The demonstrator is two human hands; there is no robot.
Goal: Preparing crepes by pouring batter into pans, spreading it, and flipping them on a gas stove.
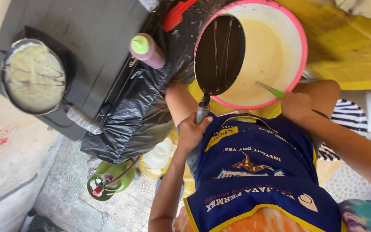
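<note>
My left hand grips the handle of a black frying pan, tilted on edge over a pink-rimmed white basin of pale batter, with thin batter streaks running down the pan's face. My right hand holds a green-handled ladle whose far end dips into the batter. I wear a blue apron with yellow trim. A second pan holding a pale crepe sits on the dark stove at the left.
A pink squeeze bottle with a green cap stands by the stove's edge. A black plastic bag drapes below it. A green gas cylinder sits on the tiled floor. A red utensil lies at the top.
</note>
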